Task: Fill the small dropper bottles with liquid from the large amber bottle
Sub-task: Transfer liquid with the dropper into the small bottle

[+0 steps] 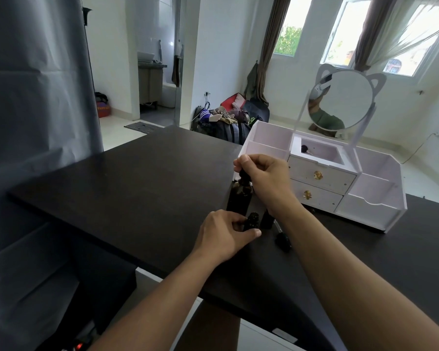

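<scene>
Now, mid-frame, the right hand (260,176) pinches the big amber bottle's (239,197) dropper top (243,177), while the left hand (222,235) grips a small dropper bottle (251,221).

Bright daylight from the windows (340,39); dark table (137,186) dim, edges warped.

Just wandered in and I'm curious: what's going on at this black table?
A person is working with dark bottles. The right hand pinches the black dropper top of the tall amber glass bottle, while the left hand holds a small dark dropper bottle upright. Another small bottle stands beside it, and a loose black dropper lies on the table.
</scene>
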Demonstrator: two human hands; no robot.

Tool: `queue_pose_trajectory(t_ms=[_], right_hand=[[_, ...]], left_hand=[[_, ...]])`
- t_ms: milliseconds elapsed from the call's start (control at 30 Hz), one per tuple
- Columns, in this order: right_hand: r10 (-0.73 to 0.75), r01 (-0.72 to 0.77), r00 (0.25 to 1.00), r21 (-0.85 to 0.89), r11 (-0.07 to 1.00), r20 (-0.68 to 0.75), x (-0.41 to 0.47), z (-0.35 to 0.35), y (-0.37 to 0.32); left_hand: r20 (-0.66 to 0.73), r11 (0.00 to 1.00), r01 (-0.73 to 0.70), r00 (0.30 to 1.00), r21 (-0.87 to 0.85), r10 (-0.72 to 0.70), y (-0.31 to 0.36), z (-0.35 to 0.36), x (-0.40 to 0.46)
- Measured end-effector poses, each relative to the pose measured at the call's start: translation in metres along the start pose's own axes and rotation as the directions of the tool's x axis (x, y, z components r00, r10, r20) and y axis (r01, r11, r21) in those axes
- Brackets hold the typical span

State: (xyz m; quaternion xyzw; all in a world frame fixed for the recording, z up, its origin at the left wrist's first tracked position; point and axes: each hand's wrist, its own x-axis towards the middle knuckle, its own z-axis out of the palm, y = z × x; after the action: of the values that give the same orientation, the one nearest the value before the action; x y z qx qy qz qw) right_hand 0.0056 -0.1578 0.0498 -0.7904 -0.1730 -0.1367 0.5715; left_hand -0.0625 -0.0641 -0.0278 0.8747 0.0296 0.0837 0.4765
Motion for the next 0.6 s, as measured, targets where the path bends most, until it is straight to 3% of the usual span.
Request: queue_pose_trajectory(t_ms=[600], right_hand=[[0.044,-0.044,0.999,-0.015,0.999,0.011,-0.016,-0.017,-0.003]], left_hand=[[0.019,1.0,-0.016,1.0,0.001,0.016,-0.001,0.0,0.001]])
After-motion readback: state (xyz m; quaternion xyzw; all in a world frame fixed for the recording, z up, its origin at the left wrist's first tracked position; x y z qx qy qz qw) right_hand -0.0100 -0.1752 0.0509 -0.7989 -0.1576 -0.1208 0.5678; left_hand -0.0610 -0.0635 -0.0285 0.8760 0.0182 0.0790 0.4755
